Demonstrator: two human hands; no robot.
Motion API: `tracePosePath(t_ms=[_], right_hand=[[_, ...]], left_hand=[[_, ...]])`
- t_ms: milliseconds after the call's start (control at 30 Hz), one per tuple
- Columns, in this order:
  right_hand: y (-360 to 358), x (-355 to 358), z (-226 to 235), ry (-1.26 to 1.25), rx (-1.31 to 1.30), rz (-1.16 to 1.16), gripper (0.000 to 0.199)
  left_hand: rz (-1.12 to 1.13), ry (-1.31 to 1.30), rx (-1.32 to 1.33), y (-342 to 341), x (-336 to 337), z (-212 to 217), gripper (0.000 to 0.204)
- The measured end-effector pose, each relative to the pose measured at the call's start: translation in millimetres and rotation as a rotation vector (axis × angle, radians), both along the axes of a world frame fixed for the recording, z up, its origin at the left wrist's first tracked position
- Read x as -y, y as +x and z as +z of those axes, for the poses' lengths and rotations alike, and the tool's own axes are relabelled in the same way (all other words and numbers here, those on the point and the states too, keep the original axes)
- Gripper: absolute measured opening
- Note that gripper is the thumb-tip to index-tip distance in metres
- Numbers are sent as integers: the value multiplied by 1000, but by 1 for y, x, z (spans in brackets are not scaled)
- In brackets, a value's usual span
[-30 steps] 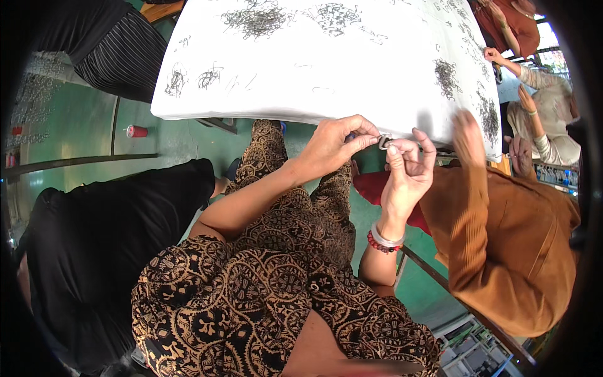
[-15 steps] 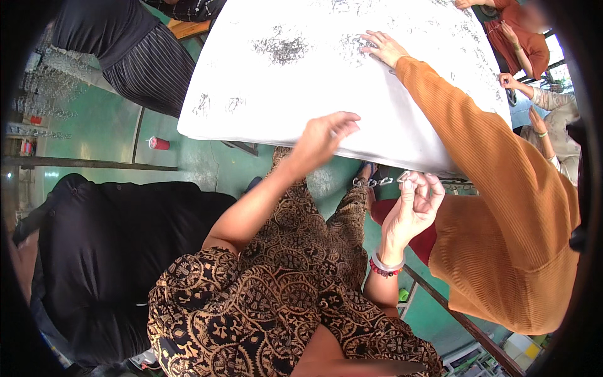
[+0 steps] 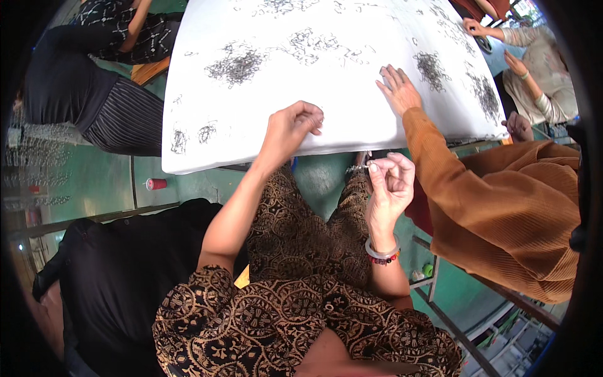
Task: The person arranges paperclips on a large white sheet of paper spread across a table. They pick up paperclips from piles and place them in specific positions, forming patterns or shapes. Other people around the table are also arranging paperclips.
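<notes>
Head view, pale chain (image 3: 357,168) pinched in right hand (image 3: 391,190), extending left

White-topped table (image 3: 232,149), broad. Near edge passes under the left hand (image 3: 292,131) at the wrist, just beyond the right hand's (image 3: 389,185) fingertips. Lying on it: small dark curled pieces, too small to identify. Dense heap (image 3: 239,65) beyond the left hand, leftward; loose scatter (image 3: 308,47) roughly straight beyond it. Two small clusters (image 3: 207,132) left of that hand. Beyond the right hand, rightward: compact pile (image 3: 430,70); elongated pile (image 3: 487,97) farther right. Co-worker's hand (image 3: 400,94), fingers spread, at the top, beyond the right hand.
</notes>
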State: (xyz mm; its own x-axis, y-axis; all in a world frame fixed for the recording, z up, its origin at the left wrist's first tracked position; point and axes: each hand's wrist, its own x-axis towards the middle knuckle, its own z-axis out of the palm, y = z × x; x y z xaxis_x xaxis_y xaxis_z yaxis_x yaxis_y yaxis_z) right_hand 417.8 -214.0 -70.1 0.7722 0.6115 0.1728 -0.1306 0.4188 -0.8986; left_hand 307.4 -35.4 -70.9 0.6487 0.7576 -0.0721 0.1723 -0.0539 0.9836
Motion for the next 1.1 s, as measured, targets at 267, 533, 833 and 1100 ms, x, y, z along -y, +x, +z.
tracePosePath(t_ms=[267, 533, 833, 1100], right_hand=[[-10, 7, -4, 1, 51, -94, 33], [-12, 10, -10, -5, 253, -130, 29], [118, -123, -31, -492, 997, 110, 27], [170, -248, -65, -786, 1482, 257, 24]], left_hand=[[-107, 322, 300, 8, 89, 41, 10], [-36, 110, 398, 12, 97, 42, 12], [-167, 297, 317, -3, 89, 40, 8], [-153, 313, 247, -3, 83, 31, 10]])
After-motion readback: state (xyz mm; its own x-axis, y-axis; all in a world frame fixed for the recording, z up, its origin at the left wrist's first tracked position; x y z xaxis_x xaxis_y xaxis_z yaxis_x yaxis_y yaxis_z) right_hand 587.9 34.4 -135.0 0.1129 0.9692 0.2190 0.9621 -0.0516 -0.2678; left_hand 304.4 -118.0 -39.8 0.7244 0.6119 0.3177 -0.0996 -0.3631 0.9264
